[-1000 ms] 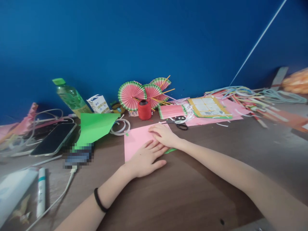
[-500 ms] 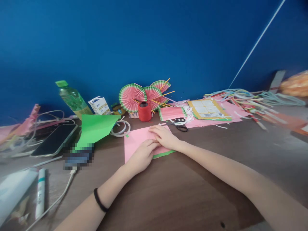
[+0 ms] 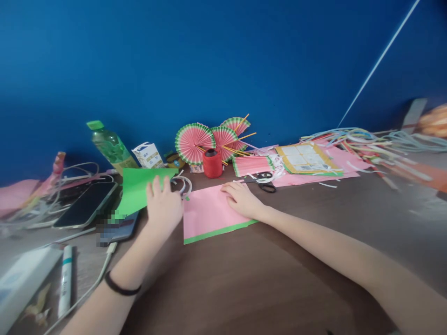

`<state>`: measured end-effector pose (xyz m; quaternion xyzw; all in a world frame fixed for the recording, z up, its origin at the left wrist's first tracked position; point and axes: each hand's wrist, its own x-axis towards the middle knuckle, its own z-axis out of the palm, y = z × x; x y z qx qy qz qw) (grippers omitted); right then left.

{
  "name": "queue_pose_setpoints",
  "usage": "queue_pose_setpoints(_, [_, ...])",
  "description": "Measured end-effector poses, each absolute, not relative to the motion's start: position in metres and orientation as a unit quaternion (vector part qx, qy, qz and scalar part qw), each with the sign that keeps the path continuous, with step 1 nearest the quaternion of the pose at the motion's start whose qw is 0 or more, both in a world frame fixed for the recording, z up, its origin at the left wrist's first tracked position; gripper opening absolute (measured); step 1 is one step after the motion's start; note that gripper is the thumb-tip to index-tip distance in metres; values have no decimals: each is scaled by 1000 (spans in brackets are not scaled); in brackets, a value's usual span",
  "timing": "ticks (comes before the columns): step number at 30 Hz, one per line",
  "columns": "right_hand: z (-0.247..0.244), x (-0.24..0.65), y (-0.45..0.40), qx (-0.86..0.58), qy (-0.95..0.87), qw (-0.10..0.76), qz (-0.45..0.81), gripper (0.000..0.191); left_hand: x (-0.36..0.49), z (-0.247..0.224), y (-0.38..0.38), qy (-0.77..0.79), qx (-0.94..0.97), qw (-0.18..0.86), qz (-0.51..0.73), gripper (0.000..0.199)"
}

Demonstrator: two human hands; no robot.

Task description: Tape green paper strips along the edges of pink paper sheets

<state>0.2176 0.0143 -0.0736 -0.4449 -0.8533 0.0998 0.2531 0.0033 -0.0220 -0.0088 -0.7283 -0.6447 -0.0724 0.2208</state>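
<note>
Left grip (image 3: 164,204) spread, perhaps touching green sheet (image 3: 135,187); right grip (image 3: 241,200) flattish on pink sheet (image 3: 206,211); spool (image 3: 212,166), scissors (image 3: 268,188) beyond.

My left forearm (image 3: 99,300), between 7 and 8 o'clock in view, bare; one black band (image 3: 120,290) worn near the wrist, narrow, plain, rounded like cord, going around. My left hand (image 3: 164,207): bare. My right forearm (image 3: 324,246), 4 o'clock: bare, slim, tapering; right hand (image 3: 241,200) bare too.

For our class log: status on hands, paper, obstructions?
Left hand at green sheet, contact unclear. Right hand on pink paper. Scissors near paper's far right corner.
</note>
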Motion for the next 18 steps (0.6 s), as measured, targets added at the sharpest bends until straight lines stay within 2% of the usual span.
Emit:
queue_pose_setpoints(2, [-72,217,14,-448,-853,250,101,33,-9,8,-19,-686,-704,180,-21,30])
queue_pose_setpoints(4, [-71,217,13,-451,-853,245,97,33,-18,24,-18,-713,-690,119,-35,38])
queue_pose_setpoints(9, [-67,217,11,-460,-853,229,93,33,-28,42,-16,-730,-644,164,-158,44])
queue_pose_setpoints(13, [-67,217,11,-462,-853,227,90,33,-10,12,-17,-679,-700,175,-137,54])
queue_pose_setpoints(16, [-67,217,11,-457,-855,230,88,33,17,-25,-21,-618,-765,163,-80,49])
queue_pose_setpoints(18, [-68,217,10,-453,-855,235,89,32,31,-45,-25,-589,-783,175,-90,48])
